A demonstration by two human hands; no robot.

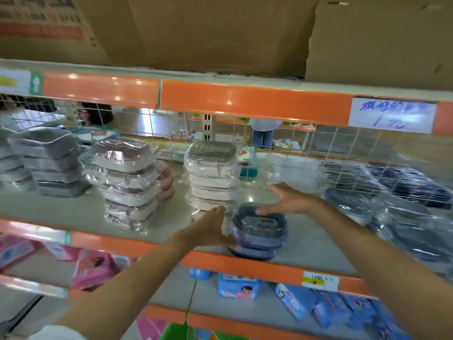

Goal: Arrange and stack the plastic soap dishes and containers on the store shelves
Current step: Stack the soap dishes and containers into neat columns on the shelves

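My left hand (208, 227) presses flat-fingered against the left side of a short stack of dark blue soap dishes (258, 233) at the shelf (171, 224) front edge, lower centre of frame. My right hand (285, 198) is released, fingers spread, fingertips touching the top dish's rim.

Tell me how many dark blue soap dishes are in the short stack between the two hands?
2, one on top of the other: the upper dish under the right hand, the lower dish at the shelf edge. Blur may hide more.
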